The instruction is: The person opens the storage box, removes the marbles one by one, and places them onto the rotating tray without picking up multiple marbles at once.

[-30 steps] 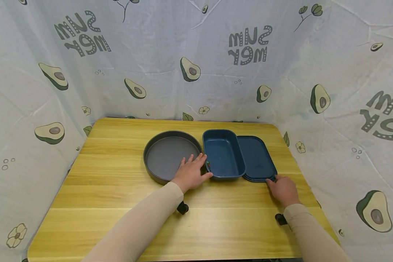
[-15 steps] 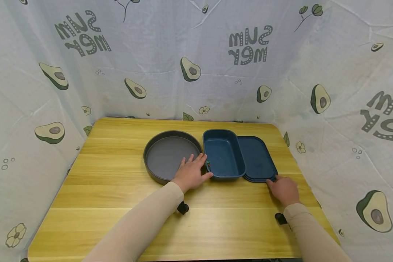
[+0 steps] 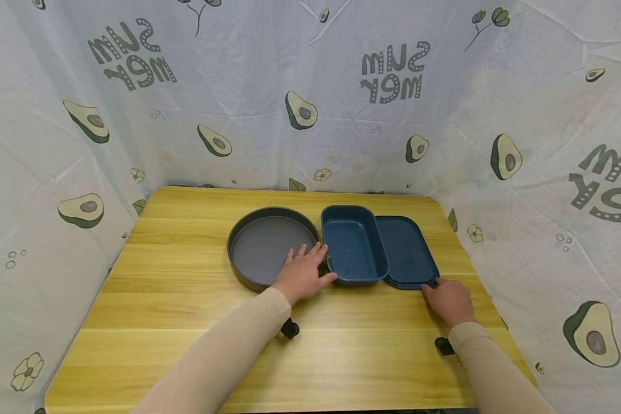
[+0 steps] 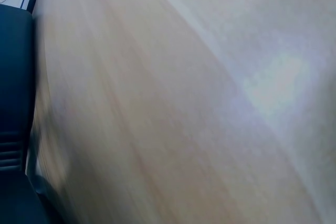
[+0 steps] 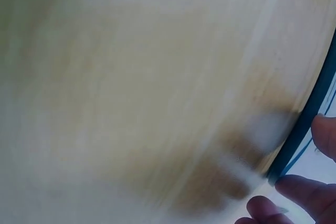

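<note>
A round dark grey pan (image 3: 269,247) lies on the wooden table, left of a blue rectangular box (image 3: 354,247). My left hand (image 3: 302,275) is spread with straight fingers over the gap between them, fingertips at the pan's right rim and thumb near the box's front left corner. In the left wrist view, the hand is out of sight and a dark blue wall (image 4: 16,77) fills the left edge. A flat blue lid (image 3: 406,250) lies against the box's right side. My right hand (image 3: 449,300) pinches its near right corner; the right wrist view shows thumb and fingers around the lid's edge (image 5: 300,132).
The wooden table (image 3: 160,310) extends to the left and in front of the things. A white curtain (image 3: 259,80) printed with avocados surrounds its back and sides. Black wrist-camera mounts (image 3: 290,329) show beneath both wrists.
</note>
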`<state>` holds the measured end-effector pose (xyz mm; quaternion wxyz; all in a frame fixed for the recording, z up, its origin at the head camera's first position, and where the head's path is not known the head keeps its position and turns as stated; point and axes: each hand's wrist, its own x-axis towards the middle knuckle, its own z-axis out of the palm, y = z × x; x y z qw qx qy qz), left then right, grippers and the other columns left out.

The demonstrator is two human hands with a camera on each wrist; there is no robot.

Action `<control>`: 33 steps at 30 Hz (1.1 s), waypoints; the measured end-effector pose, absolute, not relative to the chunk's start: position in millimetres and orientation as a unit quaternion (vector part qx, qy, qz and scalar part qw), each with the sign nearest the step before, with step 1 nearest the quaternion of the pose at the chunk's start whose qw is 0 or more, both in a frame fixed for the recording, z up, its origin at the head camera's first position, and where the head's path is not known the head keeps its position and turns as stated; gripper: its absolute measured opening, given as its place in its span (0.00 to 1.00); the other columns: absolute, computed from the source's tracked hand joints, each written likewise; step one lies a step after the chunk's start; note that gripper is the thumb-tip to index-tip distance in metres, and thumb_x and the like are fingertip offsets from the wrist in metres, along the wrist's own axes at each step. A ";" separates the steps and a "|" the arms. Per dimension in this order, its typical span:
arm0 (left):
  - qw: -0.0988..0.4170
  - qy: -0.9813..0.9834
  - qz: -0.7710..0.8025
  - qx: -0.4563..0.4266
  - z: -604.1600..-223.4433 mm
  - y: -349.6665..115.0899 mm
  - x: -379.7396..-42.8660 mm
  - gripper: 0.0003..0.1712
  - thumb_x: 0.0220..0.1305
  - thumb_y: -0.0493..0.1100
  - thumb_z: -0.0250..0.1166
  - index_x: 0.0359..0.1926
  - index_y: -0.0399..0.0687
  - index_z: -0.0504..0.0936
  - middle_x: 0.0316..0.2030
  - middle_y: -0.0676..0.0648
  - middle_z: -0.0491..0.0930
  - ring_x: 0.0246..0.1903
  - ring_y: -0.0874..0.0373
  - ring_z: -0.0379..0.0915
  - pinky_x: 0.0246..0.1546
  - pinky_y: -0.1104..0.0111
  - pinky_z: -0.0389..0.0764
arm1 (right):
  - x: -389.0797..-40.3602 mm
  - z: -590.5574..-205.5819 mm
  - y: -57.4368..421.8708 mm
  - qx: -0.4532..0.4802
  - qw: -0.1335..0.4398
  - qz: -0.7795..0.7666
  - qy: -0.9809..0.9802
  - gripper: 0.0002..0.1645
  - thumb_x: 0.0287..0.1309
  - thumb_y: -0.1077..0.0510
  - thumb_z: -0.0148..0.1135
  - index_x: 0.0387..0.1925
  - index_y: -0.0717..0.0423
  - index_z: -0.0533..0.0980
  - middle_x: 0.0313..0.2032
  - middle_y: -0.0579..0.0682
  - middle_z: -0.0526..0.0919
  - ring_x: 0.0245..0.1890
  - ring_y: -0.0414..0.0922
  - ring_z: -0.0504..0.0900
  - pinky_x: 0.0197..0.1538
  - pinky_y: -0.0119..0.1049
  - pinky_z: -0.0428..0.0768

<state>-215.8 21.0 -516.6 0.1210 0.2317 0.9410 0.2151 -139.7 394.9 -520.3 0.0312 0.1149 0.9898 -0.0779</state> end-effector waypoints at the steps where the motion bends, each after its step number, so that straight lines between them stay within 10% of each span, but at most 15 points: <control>1: 0.121 0.941 0.215 0.232 -516.5 21.2 -215.9 0.49 0.75 0.74 0.53 0.86 0.62 0.50 0.85 0.54 0.46 0.84 0.40 0.41 0.83 0.37 0.40 | -139.4 -520.2 394.9 0.114 0.030 -0.079 0.990 0.36 0.72 0.49 0.60 0.58 0.82 0.76 0.52 0.78 0.82 0.52 0.74 0.81 0.58 0.70 0.78; 33: 0.060 0.963 0.179 0.192 -492.9 -46.9 -240.8 0.49 0.77 0.71 0.52 0.85 0.52 0.52 0.84 0.44 0.50 0.84 0.40 0.43 0.83 0.39 0.41 | -150.6 -495.7 375.1 0.061 -0.024 -0.121 0.990 0.37 0.76 0.49 0.57 0.66 0.82 0.71 0.60 0.82 0.75 0.64 0.76 0.70 0.69 0.74 0.65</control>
